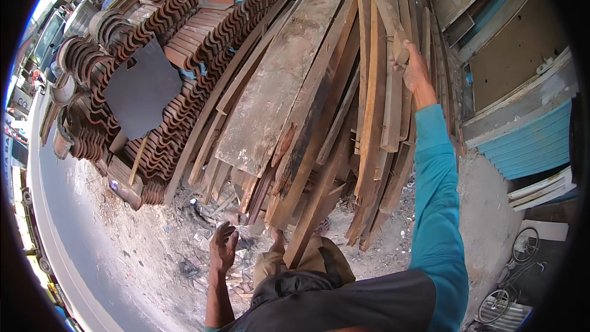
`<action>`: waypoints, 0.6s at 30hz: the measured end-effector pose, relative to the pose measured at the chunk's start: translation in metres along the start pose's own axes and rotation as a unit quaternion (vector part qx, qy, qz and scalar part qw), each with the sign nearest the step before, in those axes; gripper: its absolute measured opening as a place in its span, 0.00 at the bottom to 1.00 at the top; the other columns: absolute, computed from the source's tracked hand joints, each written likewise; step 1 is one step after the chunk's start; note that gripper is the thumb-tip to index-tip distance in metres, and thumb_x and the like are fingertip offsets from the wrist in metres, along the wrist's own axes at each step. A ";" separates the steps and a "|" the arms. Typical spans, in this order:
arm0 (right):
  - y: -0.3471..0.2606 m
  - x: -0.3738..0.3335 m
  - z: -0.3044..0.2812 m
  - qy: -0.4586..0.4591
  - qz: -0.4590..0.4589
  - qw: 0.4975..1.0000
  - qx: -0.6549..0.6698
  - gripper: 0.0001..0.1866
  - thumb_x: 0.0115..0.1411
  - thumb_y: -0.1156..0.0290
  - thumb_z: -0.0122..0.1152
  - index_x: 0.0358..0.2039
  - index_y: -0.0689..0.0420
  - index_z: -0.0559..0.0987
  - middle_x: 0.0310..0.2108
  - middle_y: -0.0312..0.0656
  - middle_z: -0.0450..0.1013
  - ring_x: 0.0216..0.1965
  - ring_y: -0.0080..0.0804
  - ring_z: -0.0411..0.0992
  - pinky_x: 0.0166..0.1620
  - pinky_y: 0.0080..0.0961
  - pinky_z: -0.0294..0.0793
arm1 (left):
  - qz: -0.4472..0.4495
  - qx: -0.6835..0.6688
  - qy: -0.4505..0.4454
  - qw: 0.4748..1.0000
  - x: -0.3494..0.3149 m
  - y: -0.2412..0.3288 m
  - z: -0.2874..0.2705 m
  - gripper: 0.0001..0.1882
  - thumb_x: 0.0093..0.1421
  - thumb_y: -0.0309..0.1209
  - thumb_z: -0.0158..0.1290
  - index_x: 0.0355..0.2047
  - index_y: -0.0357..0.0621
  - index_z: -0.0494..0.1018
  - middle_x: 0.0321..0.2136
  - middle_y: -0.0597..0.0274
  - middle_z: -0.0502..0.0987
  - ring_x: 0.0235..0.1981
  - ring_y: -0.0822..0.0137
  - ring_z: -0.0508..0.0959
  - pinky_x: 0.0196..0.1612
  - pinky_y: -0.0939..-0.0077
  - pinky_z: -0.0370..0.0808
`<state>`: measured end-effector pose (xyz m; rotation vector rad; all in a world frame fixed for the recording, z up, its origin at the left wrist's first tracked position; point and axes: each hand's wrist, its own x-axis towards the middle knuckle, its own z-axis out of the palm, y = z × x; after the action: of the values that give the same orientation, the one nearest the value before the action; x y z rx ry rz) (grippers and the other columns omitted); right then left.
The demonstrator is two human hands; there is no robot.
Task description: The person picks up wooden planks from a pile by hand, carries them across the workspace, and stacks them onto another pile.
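Observation:
My right arm, in a teal sleeve, reaches out over a large pile of long wooden planks and beams (370, 117). At its end my right hand (415, 71) is closed around the end of a wooden beam (386, 11) that lies on top of the pile and runs away from me. Lower down, my left hand (222, 247) hangs over the rubble-strewn ground, fingers loosely bent and apart, with nothing in it. A wide, weathered board (286, 64) lies along the pile's left part, out of reach of both hands.
Stacked clay roof tiles (203, 43) fill the left side, with a dark flat sheet (144, 89) leaning on them. Beam ends jut toward my legs. Old door panels (516, 55) and blue corrugated sheeting (531, 141) stand at right, a bicycle (510, 276) below. A road (67, 209) runs at left.

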<state>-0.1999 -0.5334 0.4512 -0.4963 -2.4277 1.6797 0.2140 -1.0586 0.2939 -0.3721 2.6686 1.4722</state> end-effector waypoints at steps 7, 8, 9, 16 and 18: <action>0.015 -0.058 0.091 -0.136 0.068 0.683 0.715 0.28 0.66 0.59 0.57 0.53 0.75 0.67 0.39 0.56 0.71 0.30 0.34 0.73 0.34 0.19 0.83 | -0.018 -0.104 -0.035 0.994 0.042 0.007 -0.018 0.23 0.66 0.34 0.56 0.57 0.36 0.67 0.46 0.49 0.79 0.47 0.61 0.79 0.52 0.69 0.74; 0.026 -0.080 0.101 -0.142 0.055 0.686 0.712 0.29 0.66 0.58 0.56 0.53 0.74 0.67 0.39 0.56 0.71 0.31 0.34 0.73 0.34 0.19 0.83 | -0.025 -0.110 -0.043 0.993 0.043 0.007 -0.021 0.24 0.66 0.35 0.56 0.57 0.35 0.67 0.46 0.50 0.78 0.48 0.62 0.78 0.52 0.69 0.74; 0.034 -0.102 0.110 -0.146 0.042 0.689 0.709 0.30 0.66 0.57 0.56 0.54 0.74 0.67 0.38 0.56 0.71 0.31 0.34 0.74 0.35 0.19 0.82 | -0.026 -0.112 -0.049 0.992 0.048 0.003 -0.022 0.24 0.66 0.35 0.56 0.57 0.35 0.67 0.46 0.50 0.78 0.48 0.62 0.78 0.52 0.69 0.74; 0.041 -0.219 0.141 -0.142 0.081 0.764 0.624 0.31 0.68 0.53 0.53 0.56 0.71 0.67 0.39 0.52 0.73 0.31 0.29 0.74 0.38 0.20 0.81 | -0.046 -0.276 -0.078 0.957 0.091 0.017 -0.010 0.28 0.65 0.39 0.57 0.57 0.30 0.67 0.46 0.54 0.78 0.48 0.67 0.76 0.54 0.73 0.71; 0.049 -0.217 0.130 -0.133 0.078 0.751 0.642 0.27 0.67 0.51 0.53 0.53 0.63 0.71 0.37 0.49 0.76 0.30 0.29 0.76 0.37 0.24 0.80 | -0.015 -0.266 -0.144 0.953 0.124 0.052 0.005 0.29 0.66 0.43 0.56 0.57 0.31 0.67 0.48 0.52 0.78 0.49 0.65 0.76 0.55 0.71 0.71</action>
<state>-0.0279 -0.7081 0.3727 -0.2033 -0.7657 3.0189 0.0812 -1.0492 0.3118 -0.2008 2.0097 2.0434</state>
